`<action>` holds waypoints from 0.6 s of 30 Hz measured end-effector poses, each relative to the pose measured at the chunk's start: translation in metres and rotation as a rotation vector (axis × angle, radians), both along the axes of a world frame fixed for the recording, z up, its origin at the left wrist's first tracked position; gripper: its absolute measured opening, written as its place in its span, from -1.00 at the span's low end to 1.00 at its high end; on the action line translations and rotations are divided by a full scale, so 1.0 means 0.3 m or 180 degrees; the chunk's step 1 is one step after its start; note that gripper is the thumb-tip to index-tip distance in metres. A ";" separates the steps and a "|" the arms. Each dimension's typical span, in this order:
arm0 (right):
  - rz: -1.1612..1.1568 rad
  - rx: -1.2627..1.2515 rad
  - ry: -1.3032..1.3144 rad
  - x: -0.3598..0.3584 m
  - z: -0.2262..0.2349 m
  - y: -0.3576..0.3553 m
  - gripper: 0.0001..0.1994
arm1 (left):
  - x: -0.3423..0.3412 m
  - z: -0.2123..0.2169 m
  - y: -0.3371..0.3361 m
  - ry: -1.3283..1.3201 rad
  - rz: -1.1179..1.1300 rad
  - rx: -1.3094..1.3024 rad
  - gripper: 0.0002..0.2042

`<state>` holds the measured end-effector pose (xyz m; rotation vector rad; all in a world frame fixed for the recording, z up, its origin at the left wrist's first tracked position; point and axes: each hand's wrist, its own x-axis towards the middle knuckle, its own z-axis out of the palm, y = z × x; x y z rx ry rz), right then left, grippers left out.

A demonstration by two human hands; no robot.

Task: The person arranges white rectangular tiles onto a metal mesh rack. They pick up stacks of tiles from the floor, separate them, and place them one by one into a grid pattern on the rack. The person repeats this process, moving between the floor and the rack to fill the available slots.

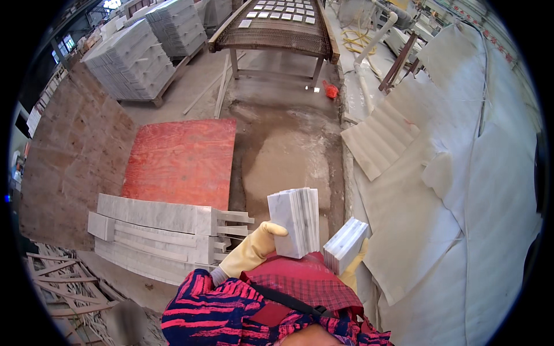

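A stack of thin white-and-grey marble tiles (284, 226) stands upright in front of my body, gripped by my left hand (257, 247) in a yellow glove. The thumb presses on its left face; the fingers underneath are hidden. To its right, my right hand (356, 266), also gloved in yellow, is closed on a second, shorter stack of marble tiles (345, 242), which tilts to the right. A gap separates the two stacks. Below them hangs a red apron (294, 266).
Long marble strips (156, 222) are piled at my left, beside a red board (179, 161) and a brown board (75, 155). Ahead stands a mesh-topped conveyor table (271, 37) bearing several small tiles. Slab stacks (130, 63) sit at far left; pale sheeting (415, 213) covers the right.
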<state>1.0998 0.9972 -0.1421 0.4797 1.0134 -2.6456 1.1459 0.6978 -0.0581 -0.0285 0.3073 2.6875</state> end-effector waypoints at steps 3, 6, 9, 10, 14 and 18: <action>0.0198 0.0377 -0.0165 -0.232 0.084 -0.071 -0.16 | -0.246 -0.053 -0.026 -0.0075 0.0084 -0.0035 -0.32; 0.0292 0.0378 -0.0171 -0.564 0.064 -0.090 -0.13 | -0.475 -0.053 -0.061 -0.0242 0.0308 -0.0093 -0.37; 0.0387 0.0103 -0.0294 -0.874 0.070 -0.132 -0.13 | -0.713 0.013 -0.107 -0.0568 0.0399 0.0030 -0.42; 0.0397 -0.0060 -0.0187 -0.970 0.084 -0.170 -0.13 | -0.757 0.023 -0.127 -0.0696 0.0424 0.0051 -0.43; 0.0465 0.1192 0.0178 -1.181 0.364 -0.366 -0.15 | -1.005 0.063 -0.215 -0.1171 0.0731 0.0058 -0.44; 0.0866 0.0362 -0.0725 -1.545 0.194 -0.427 -0.17 | -1.193 0.094 -0.305 -0.1445 0.1015 -0.0013 -0.41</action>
